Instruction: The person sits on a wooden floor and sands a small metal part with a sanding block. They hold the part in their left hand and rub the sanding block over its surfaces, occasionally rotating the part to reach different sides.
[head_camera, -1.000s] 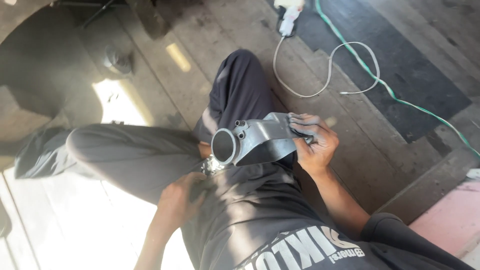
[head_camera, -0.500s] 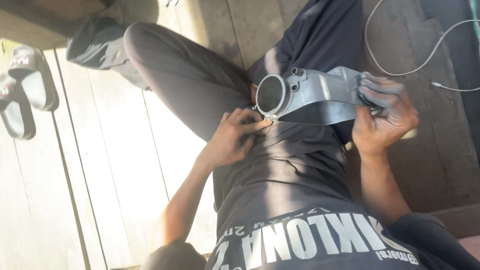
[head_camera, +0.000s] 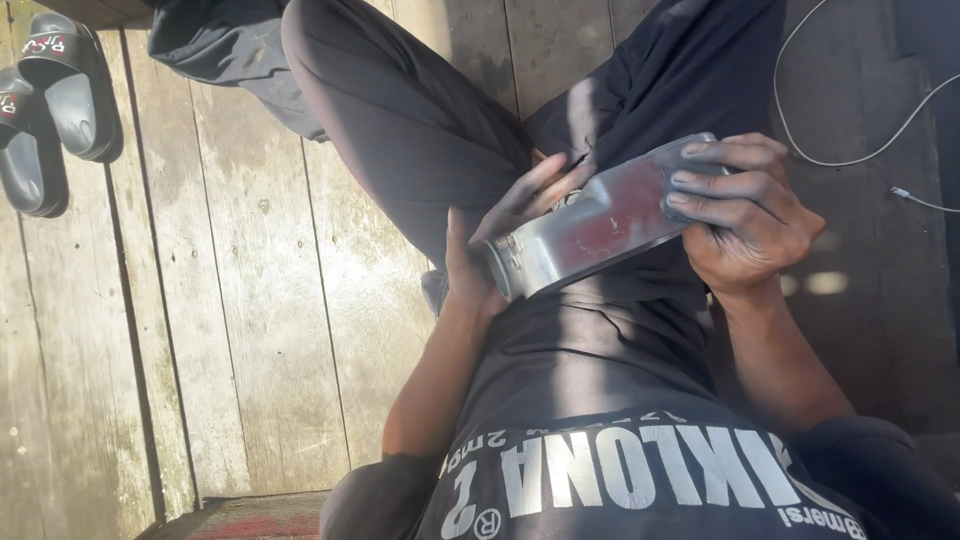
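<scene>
Over the lap, both hands grasp a grey metal casting (head_camera: 600, 225): left hand (head_camera: 500, 240) at its open end, right hand (head_camera: 745, 215) at the other.

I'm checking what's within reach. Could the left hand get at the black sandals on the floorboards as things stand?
Probably not readily: the left hand is clasping the metal part on the lap, and the sandals lie well off beyond the bent knee.

Sunlit weathered wooden plank floor (head_camera: 250, 330), black slide sandals (head_camera: 50, 100) at left, thin white cable (head_camera: 850, 150) at right.
</scene>
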